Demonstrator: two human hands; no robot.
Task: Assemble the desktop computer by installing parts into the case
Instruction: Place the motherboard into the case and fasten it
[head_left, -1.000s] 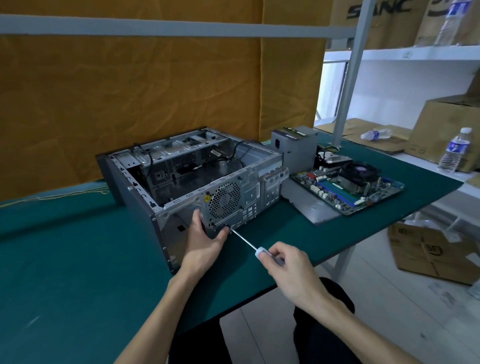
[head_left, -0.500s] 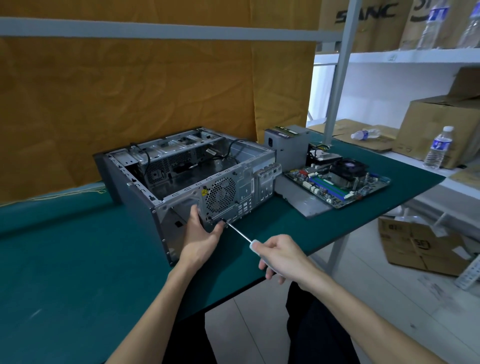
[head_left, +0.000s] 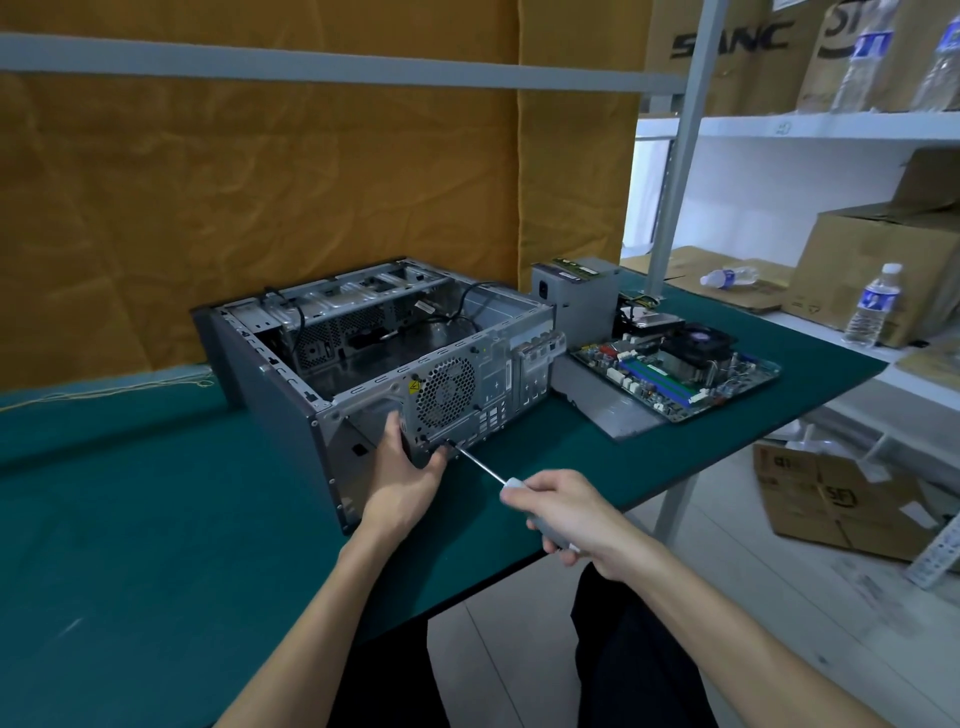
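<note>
An open grey computer case lies on its side on the green table, its rear panel with the fan grille facing me. My left hand grips the lower rear edge of the case beside the grille. My right hand holds a screwdriver by its grey handle; the thin shaft points up-left, with its tip at the bottom of the rear panel. To the right of the case lie a motherboard with a cooler fan and a grey power supply.
A grey side panel lies under the motherboard's near edge. A metal post rises behind the table. Shelves on the right carry cardboard boxes and water bottles. An open carton sits on the floor.
The view has shifted slightly; the scene sits further left. Both hands keep their hold, with the screwdriver tip still at the rear panel.
</note>
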